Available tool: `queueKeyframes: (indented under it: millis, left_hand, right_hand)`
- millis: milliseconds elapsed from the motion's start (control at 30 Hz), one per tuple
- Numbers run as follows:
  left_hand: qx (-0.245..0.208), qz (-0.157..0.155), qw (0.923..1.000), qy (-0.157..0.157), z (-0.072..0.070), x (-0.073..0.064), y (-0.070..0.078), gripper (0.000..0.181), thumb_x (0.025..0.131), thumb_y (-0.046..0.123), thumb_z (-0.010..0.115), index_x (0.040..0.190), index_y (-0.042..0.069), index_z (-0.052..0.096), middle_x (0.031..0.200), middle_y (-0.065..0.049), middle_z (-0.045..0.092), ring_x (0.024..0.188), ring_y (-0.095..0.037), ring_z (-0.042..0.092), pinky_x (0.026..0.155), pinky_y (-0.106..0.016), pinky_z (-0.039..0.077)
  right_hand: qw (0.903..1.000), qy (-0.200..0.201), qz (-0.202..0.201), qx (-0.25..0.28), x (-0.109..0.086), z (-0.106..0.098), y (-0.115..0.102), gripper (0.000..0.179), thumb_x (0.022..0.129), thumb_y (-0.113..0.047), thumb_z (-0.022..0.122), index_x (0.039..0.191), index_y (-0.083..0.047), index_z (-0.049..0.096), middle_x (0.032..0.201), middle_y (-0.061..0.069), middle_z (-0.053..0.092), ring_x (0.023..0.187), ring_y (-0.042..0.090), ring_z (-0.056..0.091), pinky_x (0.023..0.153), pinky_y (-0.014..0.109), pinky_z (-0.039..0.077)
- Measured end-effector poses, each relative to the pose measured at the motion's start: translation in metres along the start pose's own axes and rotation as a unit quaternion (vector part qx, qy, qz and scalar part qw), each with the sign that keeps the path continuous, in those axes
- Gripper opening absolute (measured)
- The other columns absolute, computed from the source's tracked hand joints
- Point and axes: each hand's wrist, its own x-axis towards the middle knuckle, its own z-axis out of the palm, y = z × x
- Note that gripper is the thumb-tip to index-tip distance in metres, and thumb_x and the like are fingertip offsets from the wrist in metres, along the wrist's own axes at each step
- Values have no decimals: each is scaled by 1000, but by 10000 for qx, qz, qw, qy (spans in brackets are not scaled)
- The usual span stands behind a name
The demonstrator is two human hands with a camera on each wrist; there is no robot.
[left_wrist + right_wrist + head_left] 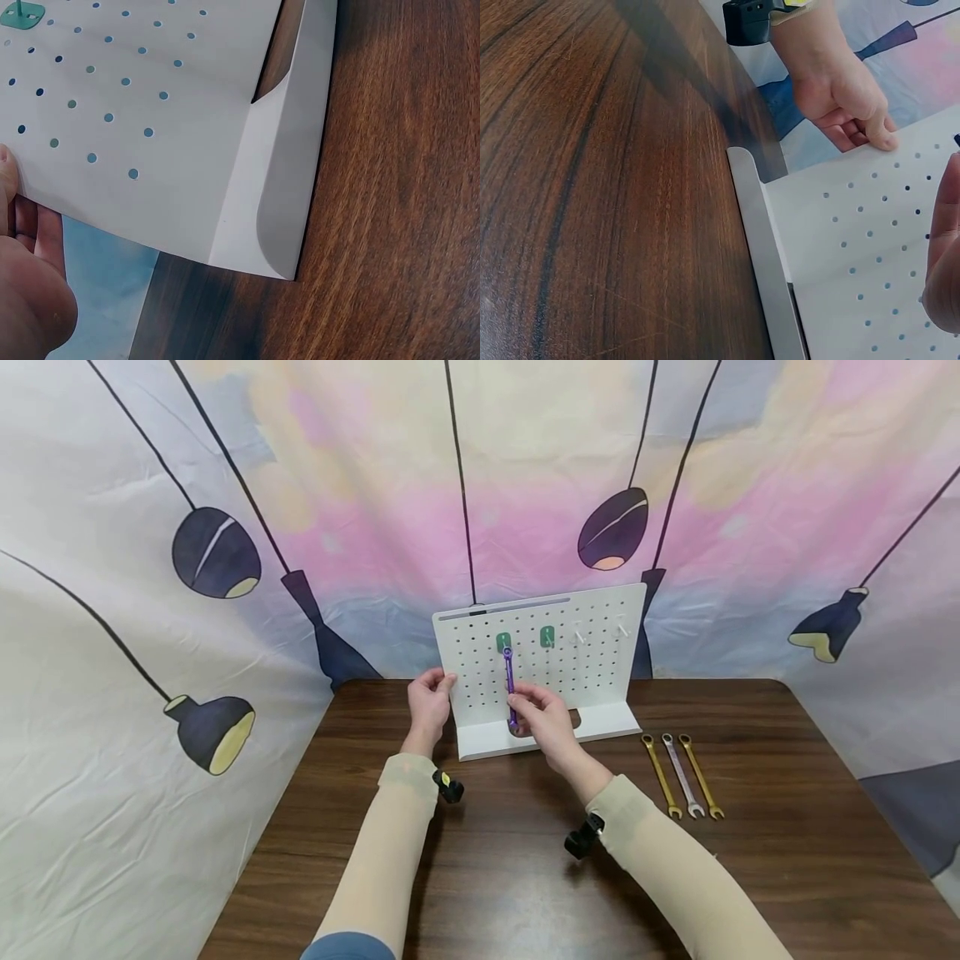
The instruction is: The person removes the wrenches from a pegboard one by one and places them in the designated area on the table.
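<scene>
A white pegboard [480,672] stands upright on its folded base on the table. My left hand [429,703] pinches the board's left edge, thumb on the front face, as the left wrist view also shows. In my right hand [547,727] a purple wrench [510,675] is held upright in front of the board, gripped near its lower end. Its upper ring end overlaps the hook on the left green plate [503,639]. Only part of the right hand [946,255] enters the right wrist view, and most of the wrench is out of that frame.
Another green-plated hook [547,637] and two clear hooks [578,637] sit farther right on the board. Right of its base lie a gold wrench [662,777], a silver wrench [682,777] and another gold wrench [701,777]. A patterned cloth [375,527] hangs behind the wooden table [495,893].
</scene>
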Motion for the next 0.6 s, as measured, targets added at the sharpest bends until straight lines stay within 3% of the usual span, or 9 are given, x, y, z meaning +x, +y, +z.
queueKeyframes:
  millis: [600]
  left_hand:
    - [17,34,10000,54,0,1,-3,15,101,10,77,99,-5,75,82,1,61,74,-12,53,64,-22,44]
  right_hand:
    - [9999,78,-76,-38,-2,-1,2,38,104,-15,69,135,7,65,100,3,67,79,12,65,66,25,57]
